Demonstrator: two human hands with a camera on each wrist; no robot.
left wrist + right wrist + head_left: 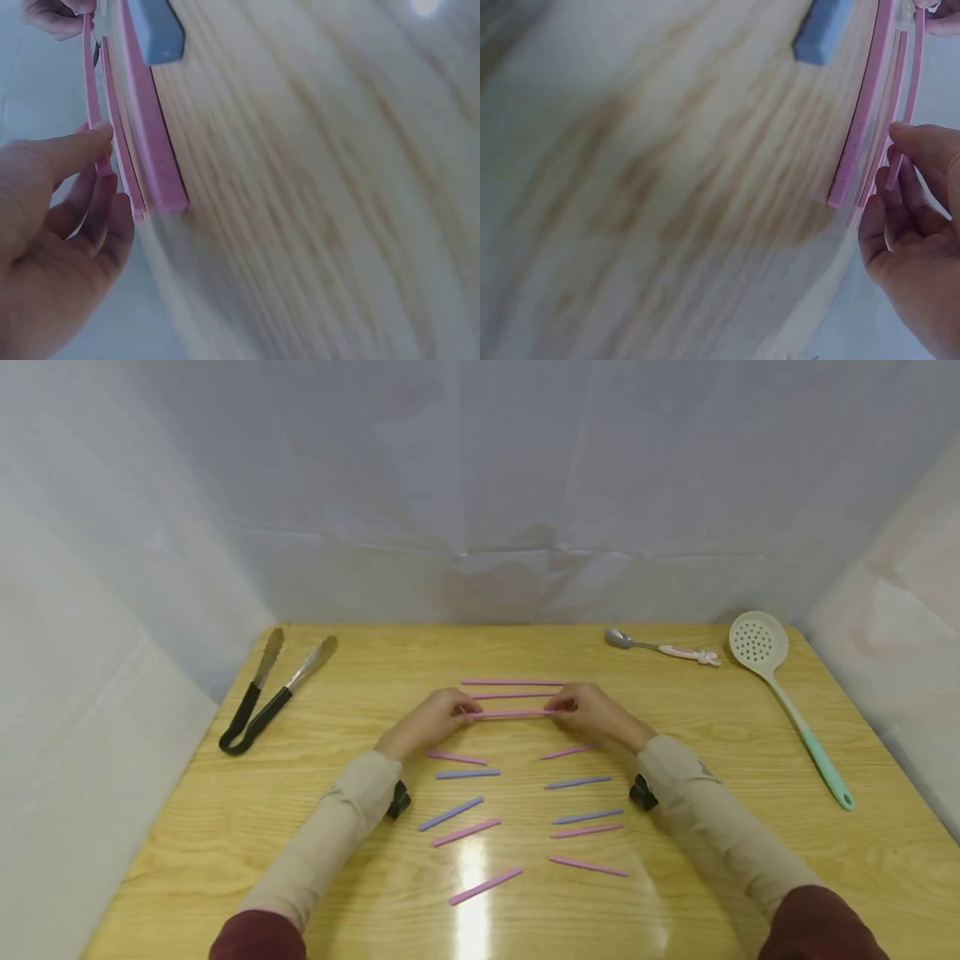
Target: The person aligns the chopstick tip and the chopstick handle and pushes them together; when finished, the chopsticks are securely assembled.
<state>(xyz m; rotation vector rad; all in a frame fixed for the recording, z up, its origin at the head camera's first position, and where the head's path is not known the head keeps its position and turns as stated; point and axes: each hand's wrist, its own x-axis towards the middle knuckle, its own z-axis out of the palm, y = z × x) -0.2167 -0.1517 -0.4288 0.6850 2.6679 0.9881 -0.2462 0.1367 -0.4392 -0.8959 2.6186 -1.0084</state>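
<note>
A long, thin pink stick [513, 714] spans the gap between my two hands. My left hand [442, 717] pinches its left end between thumb and fingers, and my right hand [592, 710] pinches the other end. In the left wrist view the held stick [91, 71] is raised off the table. Just beyond it lie two more long pink sticks, a middle one [513, 696] and a far one [512, 682], roughly parallel. Nearer to me, short pink sticks [467, 832] and blue sticks [451, 813] are spread in two loose columns.
Black-handled metal tongs [258, 714] lie spread at the left. Towards the back right are a small spoon [678, 652] with a pink-and-white handle and a perforated skimmer [783, 693] with a green handle end. White sheeting [517, 485] encloses the wooden table [360, 893].
</note>
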